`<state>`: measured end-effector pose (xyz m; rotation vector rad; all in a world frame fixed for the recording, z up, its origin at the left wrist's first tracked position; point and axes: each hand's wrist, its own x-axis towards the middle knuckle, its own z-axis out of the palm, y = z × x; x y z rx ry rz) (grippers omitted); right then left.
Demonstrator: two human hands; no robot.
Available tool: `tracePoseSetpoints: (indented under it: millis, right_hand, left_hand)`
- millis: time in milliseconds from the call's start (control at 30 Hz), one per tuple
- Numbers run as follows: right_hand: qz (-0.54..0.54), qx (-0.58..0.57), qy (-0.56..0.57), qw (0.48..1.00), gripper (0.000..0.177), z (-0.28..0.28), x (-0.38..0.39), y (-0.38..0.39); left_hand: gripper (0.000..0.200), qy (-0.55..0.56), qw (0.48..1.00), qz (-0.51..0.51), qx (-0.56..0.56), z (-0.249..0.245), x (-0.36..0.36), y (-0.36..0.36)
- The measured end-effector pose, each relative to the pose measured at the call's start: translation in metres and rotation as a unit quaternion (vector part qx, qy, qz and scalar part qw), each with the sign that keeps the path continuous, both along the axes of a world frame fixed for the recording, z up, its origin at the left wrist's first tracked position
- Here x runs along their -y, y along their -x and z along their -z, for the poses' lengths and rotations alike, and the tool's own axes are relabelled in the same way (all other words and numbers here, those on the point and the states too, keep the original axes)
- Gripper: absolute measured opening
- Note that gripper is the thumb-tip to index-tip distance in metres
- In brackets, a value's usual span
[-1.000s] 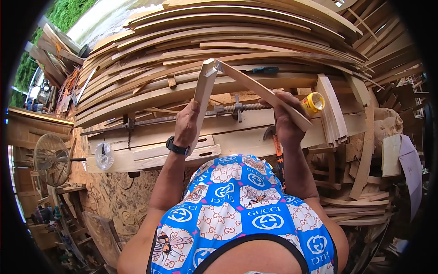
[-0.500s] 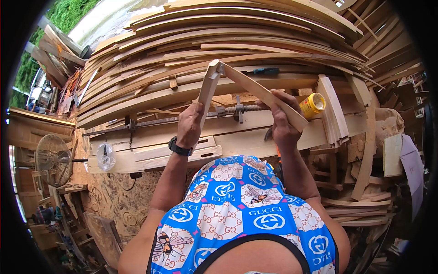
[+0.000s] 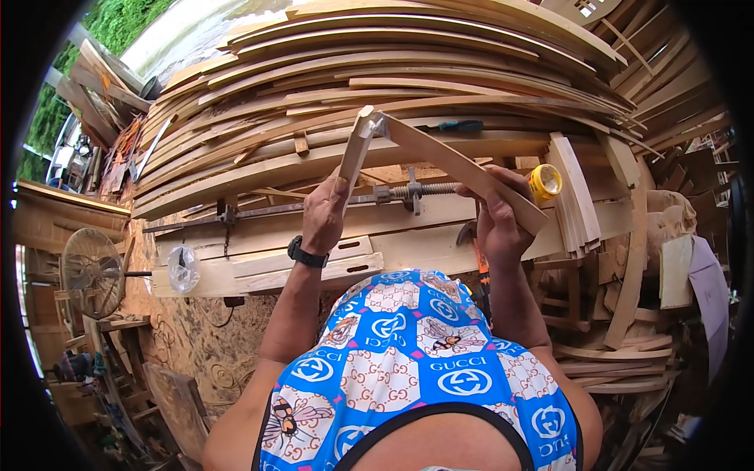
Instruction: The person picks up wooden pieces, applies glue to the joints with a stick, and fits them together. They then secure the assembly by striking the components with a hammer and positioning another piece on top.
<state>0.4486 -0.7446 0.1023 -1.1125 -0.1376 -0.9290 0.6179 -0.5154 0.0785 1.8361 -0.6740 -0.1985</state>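
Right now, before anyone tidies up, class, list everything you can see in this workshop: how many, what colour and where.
Long boards: many, light brown, stacked across the bench's far side
Bench: one, pale wood, centre
Wooden stick: one, pale, in left hand
Flat slat: one, pale, in right hand
Clamp: one, dark metal, across the bench
Slotted pieces: two, pale, near edge
Hammer: one, orange handle, below right hand
Tub: one, yellow, right
Handled tool: one, teal, among boards
Clear plastic item: one, bench's left end
Fan: one, brownish, far left
Watch: one, black, left wrist
Top: one, blue and white, worn
Left hand, right hand: two, bare, holding wood
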Motion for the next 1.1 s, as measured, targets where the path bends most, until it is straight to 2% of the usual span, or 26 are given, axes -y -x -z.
tracePoseSetpoints:
  millis: [133, 233, 333, 867, 967, 1067, 1100]
  right_hand:
    - [0.071, -0.033, 0.028, 0.997, 0.033, 0.01, 0.006, -0.007]
    - [0.037, -0.032, 0.034, 0.998, 0.033, 0.011, 0.005, -0.009]
    - [0.052, -0.041, 0.011, 0.998, 0.028, 0.011, 0.004, -0.011]
    - [0.04, -0.043, 0.015, 0.998, 0.027, 0.005, -0.002, -0.02]
    - [-0.049, 0.004, -0.094, 0.994, 0.03, -0.002, -0.003, -0.016]
    - [-0.047, 0.013, -0.179, 0.983, 0.035, 0.004, 0.01, -0.013]
    - [-0.032, 0.013, -0.188, 0.982, 0.036, 0.003, 0.013, -0.013]
  left_hand:
    - [0.071, -0.004, 1.0, -0.001, -0.02, 0.002, -0.003, -0.001]
    - [0.071, -0.024, 1.0, 0.003, -0.019, 0.002, -0.005, -0.002]
    - [0.072, -0.022, 1.0, 0.0, -0.017, 0.006, -0.006, -0.003]
    - [0.069, -0.006, 0.999, -0.001, -0.036, 0.014, -0.005, -0.002]
    - [0.067, -0.001, 0.999, -0.006, -0.037, 0.019, -0.007, -0.006]
    - [0.065, 0.05, 0.996, -0.005, -0.068, 0.018, -0.013, -0.01]
    - [0.063, 0.087, 0.988, 0.02, -0.13, 0.022, -0.017, -0.013]
